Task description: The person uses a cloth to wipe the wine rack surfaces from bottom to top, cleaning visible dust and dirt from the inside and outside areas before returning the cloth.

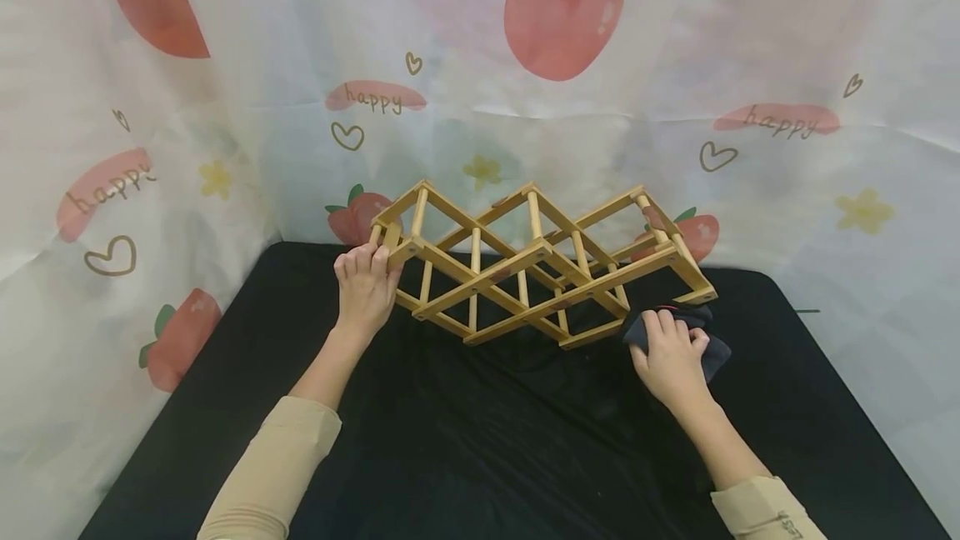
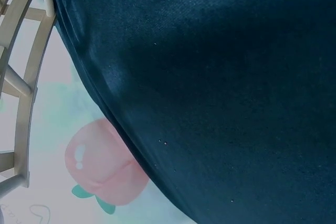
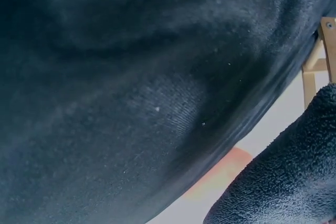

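A folding wooden lattice rack (image 1: pixel 525 273) stands tilted over the black-covered table in the head view. My left hand (image 1: pixel 365 286) grips its left end, fingers curled over the wood. Bunched in my right hand (image 1: pixel 670 352) is a dark grey cloth (image 1: pixel 716 352), held just below the rack's right end. Whether the cloth touches the wood I cannot tell. Part of the rack (image 2: pixel 23 93) shows at the left edge of the left wrist view. The fuzzy cloth (image 3: pixel 289 171) fills the lower right of the right wrist view, with a piece of rack (image 3: pixel 329 43) above it.
A black cloth (image 1: pixel 480 457) covers the table and has slight wrinkles. Behind and at the left hangs a pale curtain (image 1: pixel 465 15) printed with fruit, hearts and the word "happy". The table's far edge runs close behind the rack.
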Action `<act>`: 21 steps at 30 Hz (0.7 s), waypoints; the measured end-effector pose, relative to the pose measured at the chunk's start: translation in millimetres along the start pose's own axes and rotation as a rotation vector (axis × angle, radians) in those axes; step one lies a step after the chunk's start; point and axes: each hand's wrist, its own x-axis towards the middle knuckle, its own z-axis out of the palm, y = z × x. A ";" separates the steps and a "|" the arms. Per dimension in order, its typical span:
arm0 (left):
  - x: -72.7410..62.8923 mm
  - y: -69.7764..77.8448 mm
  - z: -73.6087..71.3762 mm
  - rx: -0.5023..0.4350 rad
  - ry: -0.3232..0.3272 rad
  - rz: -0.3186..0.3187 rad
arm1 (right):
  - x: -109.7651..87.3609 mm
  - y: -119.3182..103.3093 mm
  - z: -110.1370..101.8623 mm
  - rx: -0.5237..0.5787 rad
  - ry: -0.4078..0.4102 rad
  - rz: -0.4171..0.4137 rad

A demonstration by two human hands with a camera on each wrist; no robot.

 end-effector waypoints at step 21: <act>-0.6 -1.2 -0.9 -0.003 -0.026 -0.033 | -18.1 -4.1 6.3 -0.027 -0.268 -0.022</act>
